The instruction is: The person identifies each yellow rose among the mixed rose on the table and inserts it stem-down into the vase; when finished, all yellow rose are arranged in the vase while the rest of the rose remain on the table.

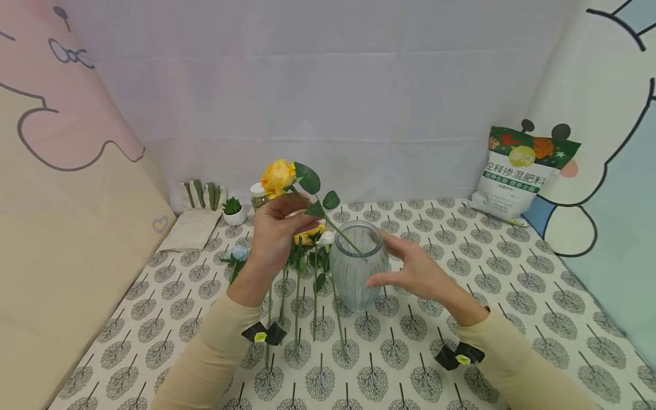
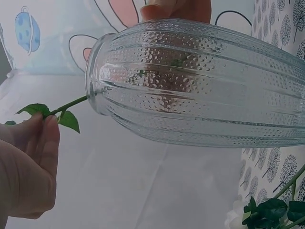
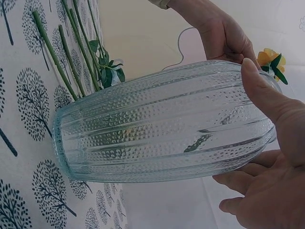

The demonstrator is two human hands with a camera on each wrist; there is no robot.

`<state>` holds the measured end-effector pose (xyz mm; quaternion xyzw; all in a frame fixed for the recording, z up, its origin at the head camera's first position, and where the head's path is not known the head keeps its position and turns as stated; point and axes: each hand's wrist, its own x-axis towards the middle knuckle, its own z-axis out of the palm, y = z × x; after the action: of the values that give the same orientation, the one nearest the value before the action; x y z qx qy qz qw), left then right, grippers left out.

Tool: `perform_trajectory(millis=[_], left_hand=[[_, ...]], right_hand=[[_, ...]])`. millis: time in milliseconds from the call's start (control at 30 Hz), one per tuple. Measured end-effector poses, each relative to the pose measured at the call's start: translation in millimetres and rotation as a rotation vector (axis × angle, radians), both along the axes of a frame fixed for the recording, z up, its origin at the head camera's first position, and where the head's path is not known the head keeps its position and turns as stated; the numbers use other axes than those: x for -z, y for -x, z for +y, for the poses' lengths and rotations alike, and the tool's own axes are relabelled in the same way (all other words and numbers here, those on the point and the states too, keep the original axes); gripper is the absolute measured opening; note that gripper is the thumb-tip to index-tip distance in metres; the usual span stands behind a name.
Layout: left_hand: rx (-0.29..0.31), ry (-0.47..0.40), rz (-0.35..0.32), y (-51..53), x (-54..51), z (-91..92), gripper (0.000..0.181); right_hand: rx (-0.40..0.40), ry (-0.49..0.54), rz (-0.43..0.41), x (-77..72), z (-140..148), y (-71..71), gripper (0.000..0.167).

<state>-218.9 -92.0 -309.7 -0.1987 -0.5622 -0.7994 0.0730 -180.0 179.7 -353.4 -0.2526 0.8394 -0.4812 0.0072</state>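
Observation:
My left hand (image 1: pixel 274 230) pinches the stem of a yellow rose (image 1: pixel 278 177), with the bloom up to the left and green leaves along the stem. The lower end of that stem slants into the mouth of a ribbed clear glass vase (image 1: pixel 359 287), which stands upright on the table. My right hand (image 1: pixel 422 270) holds the vase from the right; in the right wrist view its thumb (image 3: pixel 259 88) lies along one side near the rim, the fingers on the other. Left of the vase, several flowers lie with stems toward me, among them a white rose (image 1: pixel 325 238).
A pale blue flower (image 1: pixel 238 253) lies further left. Behind it are a small potted succulent (image 1: pixel 233 212), work gloves (image 1: pixel 197 219) and a white-lidded jar (image 1: pixel 258 195). A fertilizer bag (image 1: pixel 515 176) leans at the back right. A tree-patterned cloth (image 1: pixel 410 364) covers the table.

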Motion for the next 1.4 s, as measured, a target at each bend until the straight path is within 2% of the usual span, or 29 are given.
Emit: perform_trajectory(millis=[133,300,367,567,700,867,1000,1233,1400], left_hand=[[-0.002,0.061,-0.029,-0.8,-1.1,3.4,0.035],[0.003,0.088,-0.082,-1.0,0.8,8.3,0.031],[0.006,0.111,-0.084,-1.0,1.7,10.6,0.029],[0.009,0.243,0.014,-1.4,3.9,16.9,0.017],[-0.016,0.33,0.066,-1.6,5.8,19.1,0.015],[-0.035,0.391,0.106,-0.9,8.9,20.5,0.014],[-0.024,0.428,0.118,-0.1,9.8,21.6,0.012],[0.052,0.481,0.054,0.1,8.3,19.8,0.013],[0.075,0.447,0.011,-0.6,7.8,17.4,0.019]], right_hand=[[0.004,0.002,-0.015,-0.8,-0.1,-0.8,0.108],[0.009,0.001,-0.024,-1.6,-0.3,-1.1,0.109],[0.005,0.005,-0.025,-1.5,-0.2,-1.0,0.109],[0.004,-0.002,-0.026,-1.3,0.2,0.1,0.109],[-0.001,-0.005,-0.017,-1.6,0.4,0.9,0.109],[-0.012,0.002,-0.01,-0.6,0.8,1.7,0.107],[-0.016,0.0,0.001,0.5,0.8,1.9,0.107],[-0.027,0.011,0.006,1.0,1.3,2.8,0.106],[-0.026,0.003,0.006,0.5,1.2,2.8,0.106]])
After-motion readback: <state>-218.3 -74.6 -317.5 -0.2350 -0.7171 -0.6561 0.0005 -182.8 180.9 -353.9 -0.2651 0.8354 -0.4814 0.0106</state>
